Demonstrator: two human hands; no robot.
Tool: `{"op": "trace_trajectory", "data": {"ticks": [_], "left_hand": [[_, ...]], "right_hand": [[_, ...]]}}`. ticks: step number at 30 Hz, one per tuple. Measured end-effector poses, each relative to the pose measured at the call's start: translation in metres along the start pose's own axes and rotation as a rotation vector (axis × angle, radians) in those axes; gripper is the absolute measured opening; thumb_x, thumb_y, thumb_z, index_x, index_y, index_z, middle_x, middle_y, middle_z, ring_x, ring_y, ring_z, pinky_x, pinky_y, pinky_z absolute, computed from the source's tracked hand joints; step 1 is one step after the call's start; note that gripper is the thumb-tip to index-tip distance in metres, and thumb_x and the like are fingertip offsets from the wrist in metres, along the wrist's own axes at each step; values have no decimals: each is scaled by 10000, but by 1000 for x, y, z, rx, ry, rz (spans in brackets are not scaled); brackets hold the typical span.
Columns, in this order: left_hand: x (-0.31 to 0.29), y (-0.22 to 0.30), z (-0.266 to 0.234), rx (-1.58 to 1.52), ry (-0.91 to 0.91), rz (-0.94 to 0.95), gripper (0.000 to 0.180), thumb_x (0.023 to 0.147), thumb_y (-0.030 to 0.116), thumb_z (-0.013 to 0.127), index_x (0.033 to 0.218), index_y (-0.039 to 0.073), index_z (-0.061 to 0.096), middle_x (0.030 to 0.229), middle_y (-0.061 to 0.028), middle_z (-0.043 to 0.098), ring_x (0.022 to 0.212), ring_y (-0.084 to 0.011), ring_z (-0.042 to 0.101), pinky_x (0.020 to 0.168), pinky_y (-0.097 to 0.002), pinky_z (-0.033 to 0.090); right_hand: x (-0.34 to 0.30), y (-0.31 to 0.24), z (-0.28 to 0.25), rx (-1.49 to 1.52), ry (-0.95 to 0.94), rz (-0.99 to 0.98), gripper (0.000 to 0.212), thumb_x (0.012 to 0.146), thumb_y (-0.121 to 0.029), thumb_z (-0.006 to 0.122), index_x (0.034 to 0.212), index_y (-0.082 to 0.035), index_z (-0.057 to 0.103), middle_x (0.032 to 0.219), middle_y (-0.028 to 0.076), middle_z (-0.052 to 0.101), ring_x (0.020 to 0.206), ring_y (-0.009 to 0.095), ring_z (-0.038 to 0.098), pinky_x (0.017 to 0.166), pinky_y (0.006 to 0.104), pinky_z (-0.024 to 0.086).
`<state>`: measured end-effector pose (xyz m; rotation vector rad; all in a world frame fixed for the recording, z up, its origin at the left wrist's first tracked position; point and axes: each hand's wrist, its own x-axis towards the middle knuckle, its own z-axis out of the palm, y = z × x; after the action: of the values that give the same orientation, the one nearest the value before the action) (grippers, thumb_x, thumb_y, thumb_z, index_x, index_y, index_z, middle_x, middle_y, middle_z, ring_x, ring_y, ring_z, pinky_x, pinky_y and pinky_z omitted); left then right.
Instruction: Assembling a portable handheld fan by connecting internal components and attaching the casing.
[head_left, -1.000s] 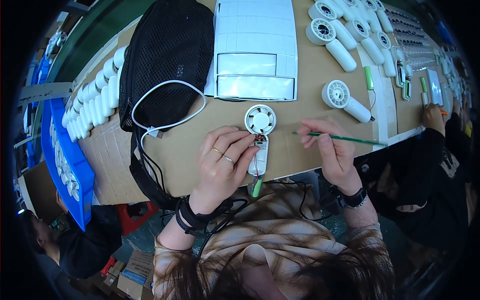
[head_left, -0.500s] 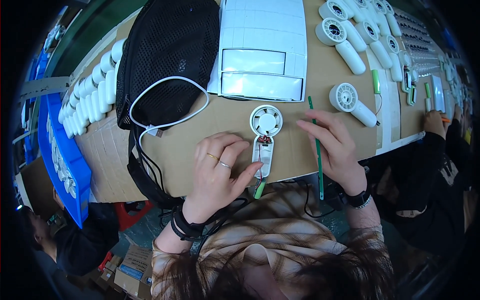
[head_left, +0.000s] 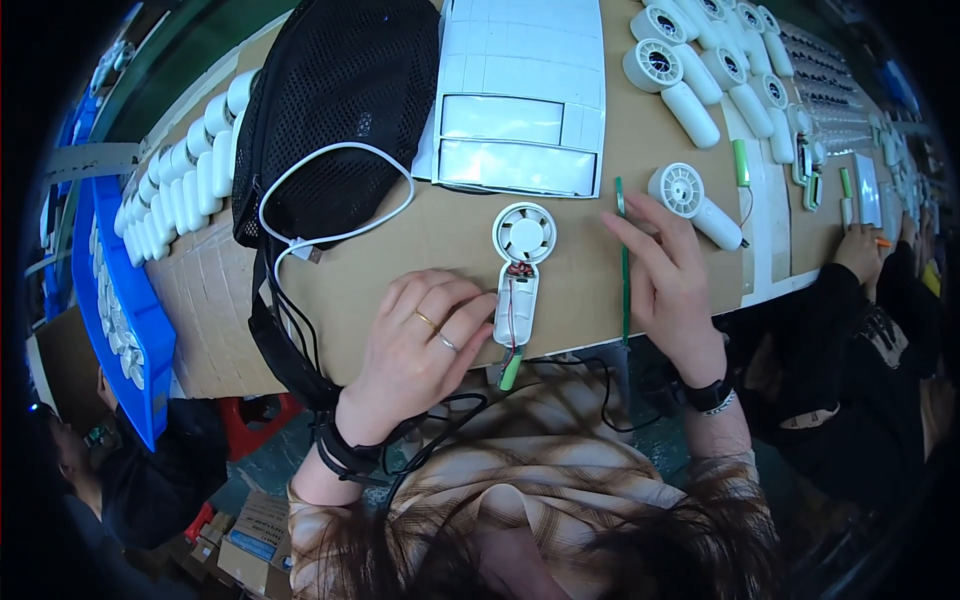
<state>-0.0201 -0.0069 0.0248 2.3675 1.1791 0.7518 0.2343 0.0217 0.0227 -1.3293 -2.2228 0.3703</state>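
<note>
White fan (head_left: pixel 516 288) lies opened at the near edge!

And there it is: round head away from us, handle bare, thin red wires showing, a green cell (head_left: pixel 511 372) poking past the brown cardboard (head_left: pixel 440 240). The left hand (head_left: pixel 415 335) curls beside the handle; whether it pinches, I can't tell. The right hand (head_left: pixel 675 275) pinches a green stick (head_left: pixel 626 290). A red seat (head_left: pixel 243 428) stands below.

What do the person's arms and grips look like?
The left grip wears a thin golden ring and a thin silvery ring, with black bands around its wrist. By the right grip are a black watchlike wristband and a silvery chain bracelet. Both sleeves are brown and cream plaid cloth.
</note>
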Motion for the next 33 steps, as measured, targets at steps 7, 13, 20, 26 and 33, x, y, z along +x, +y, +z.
{"op": "trace_trajectory", "data": {"ticks": [7, 13, 20, 26, 33], "left_hand": [[0, 8, 3, 33, -73, 28, 262, 665, 59, 700, 909, 54, 605, 914, -61, 571, 875, -242, 558, 732, -349, 447], [-3, 15, 16, -2, -96, 123, 220, 659, 62, 693, 865, 48, 615, 901, -56, 573, 854, -234, 558, 717, -329, 451], [5, 18, 3, 44, -142, 153, 242, 656, 65, 685, 887, 45, 617, 913, -54, 578, 858, -228, 553, 726, -328, 450], [39, 17, -25, 166, -98, 117, 350, 668, 85, 688, 1006, 55, 600, 1015, -73, 565, 959, -258, 533, 805, -364, 440], [54, -14, -14, 64, -315, 260, 401, 684, 121, 693, 1062, 65, 576, 1067, -88, 558, 1034, -279, 524, 846, -388, 432]], "right_hand": [[-30, -48, 10, 246, -175, 9, 427, 700, -117, 704, 1091, -27, 559, 899, 92, 543, 725, 252, 562, 624, 329, 457], [-35, -62, 20, 161, -237, 77, 683, 653, -287, 766, 1205, -42, 447, 922, 114, 515, 797, 283, 562, 650, 376, 476], [-31, -65, 16, 124, -207, 132, 735, 622, -321, 784, 1203, -34, 438, 974, 136, 490, 840, 302, 555, 663, 377, 479], [-28, -67, 28, 31, -197, 152, 687, 650, -304, 764, 1191, -33, 439, 993, 140, 485, 868, 314, 552, 676, 386, 478], [-25, -53, 19, 220, -252, 34, 560, 708, -163, 712, 1183, -35, 443, 1018, 138, 484, 865, 323, 548, 707, 396, 475]]}}
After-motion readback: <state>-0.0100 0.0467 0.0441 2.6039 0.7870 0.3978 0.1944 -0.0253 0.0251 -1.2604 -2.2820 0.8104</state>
